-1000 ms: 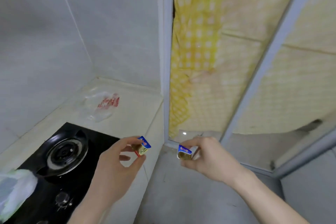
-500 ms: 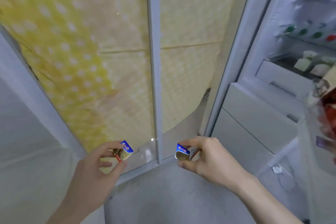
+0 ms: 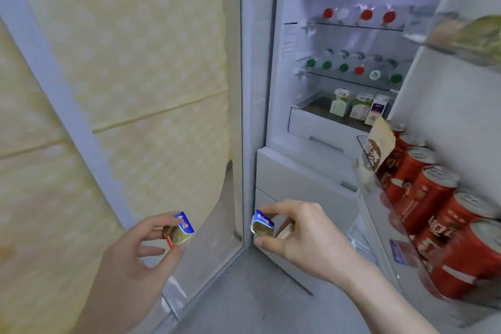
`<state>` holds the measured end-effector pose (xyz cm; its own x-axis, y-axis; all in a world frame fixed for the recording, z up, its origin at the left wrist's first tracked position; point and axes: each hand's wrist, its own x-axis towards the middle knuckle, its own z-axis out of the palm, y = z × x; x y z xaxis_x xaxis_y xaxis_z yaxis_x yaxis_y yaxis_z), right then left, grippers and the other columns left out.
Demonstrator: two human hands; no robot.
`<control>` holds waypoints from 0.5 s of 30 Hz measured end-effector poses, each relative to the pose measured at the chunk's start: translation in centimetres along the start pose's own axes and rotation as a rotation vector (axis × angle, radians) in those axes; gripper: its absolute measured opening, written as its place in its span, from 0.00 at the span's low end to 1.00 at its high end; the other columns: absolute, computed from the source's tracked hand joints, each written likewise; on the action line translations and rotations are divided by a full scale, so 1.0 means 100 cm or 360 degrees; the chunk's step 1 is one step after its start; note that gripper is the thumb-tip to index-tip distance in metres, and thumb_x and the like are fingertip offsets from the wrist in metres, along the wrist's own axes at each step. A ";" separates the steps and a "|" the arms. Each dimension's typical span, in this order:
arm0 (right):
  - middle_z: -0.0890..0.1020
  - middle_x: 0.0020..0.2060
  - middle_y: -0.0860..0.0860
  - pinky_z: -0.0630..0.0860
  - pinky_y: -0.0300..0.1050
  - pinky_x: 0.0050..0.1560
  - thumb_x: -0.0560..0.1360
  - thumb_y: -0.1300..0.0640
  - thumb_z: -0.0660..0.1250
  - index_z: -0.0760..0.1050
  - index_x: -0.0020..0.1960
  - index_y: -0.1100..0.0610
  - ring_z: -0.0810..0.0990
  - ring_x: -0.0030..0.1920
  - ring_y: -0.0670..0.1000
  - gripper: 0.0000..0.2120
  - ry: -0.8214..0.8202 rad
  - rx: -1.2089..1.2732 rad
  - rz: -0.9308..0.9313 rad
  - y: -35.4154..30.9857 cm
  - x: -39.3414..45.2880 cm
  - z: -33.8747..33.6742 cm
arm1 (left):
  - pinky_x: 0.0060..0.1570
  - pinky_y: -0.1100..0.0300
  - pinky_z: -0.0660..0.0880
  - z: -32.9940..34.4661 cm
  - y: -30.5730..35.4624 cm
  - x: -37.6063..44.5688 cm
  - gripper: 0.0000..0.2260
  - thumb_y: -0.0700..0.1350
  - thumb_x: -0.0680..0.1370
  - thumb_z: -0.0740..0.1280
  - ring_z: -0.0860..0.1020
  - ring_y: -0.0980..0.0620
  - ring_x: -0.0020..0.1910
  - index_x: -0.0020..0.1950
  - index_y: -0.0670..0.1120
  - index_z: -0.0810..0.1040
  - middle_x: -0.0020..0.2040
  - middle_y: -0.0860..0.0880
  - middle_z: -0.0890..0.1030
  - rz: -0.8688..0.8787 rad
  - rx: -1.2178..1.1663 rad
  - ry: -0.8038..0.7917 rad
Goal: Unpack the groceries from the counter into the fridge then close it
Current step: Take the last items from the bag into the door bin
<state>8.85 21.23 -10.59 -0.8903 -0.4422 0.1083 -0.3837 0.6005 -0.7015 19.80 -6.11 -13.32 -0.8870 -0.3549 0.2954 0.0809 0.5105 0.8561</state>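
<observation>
Left hand: the left hand pinches a small blue and gold packet between thumb and fingers, held low in front of the yellow dotted wall panel.
Right hand: the right hand pinches a second little packet the same way, thumb under and fingers on top.
Where the fridge is: the fridge stands open, up and to the right of both hands. Its door swings out on the far right.
Which hand is nearer: the right hand is closer; it is already in front of the fridge's lower drawers. The left hand is still off to the side, past the fridge's left edge.
Way to go: I think both packets must go up and to the right to reach a shelf.
Inside: bottles with red and green caps lie on the glass shelves, small cartons stand below.
Door rack: red cans fill it, with a brown pouch beside them.
Left to do: both packets are not yet in, and the door is open.
</observation>
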 end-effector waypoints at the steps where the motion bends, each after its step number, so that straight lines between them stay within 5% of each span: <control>1: 0.80 0.44 0.26 0.72 0.28 0.38 0.67 0.39 0.78 0.82 0.55 0.38 0.83 0.41 0.39 0.18 0.0026 -0.0008 0.0022 0.006 0.007 -0.007 | 0.41 0.68 0.79 0.011 0.001 0.013 0.22 0.38 0.72 0.77 0.84 0.59 0.48 0.58 0.60 0.82 0.56 0.64 0.84 0.0004 -0.0022 -0.0038; 11: 0.80 0.40 0.25 0.72 0.28 0.36 0.69 0.46 0.81 0.83 0.58 0.41 0.83 0.35 0.41 0.18 0.0374 0.0072 0.0331 0.050 0.029 -0.059 | 0.46 0.63 0.79 0.111 0.036 0.125 0.19 0.35 0.73 0.76 0.83 0.56 0.52 0.56 0.58 0.83 0.57 0.61 0.84 0.0247 -0.0208 -0.0485; 15: 0.82 0.51 0.31 0.79 0.36 0.43 0.69 0.41 0.78 0.82 0.58 0.37 0.84 0.40 0.40 0.18 0.0482 0.0000 0.0427 0.051 0.033 -0.064 | 0.46 0.67 0.79 0.147 0.047 0.162 0.19 0.36 0.73 0.76 0.83 0.56 0.52 0.56 0.58 0.83 0.57 0.62 0.84 0.0341 -0.0275 -0.0676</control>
<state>2.41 27.08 -9.30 -0.9908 -0.0533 0.1240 -0.1277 0.6679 -0.7332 -0.89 2.08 -10.73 -0.9460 0.1123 0.3042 0.3236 0.3873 0.8633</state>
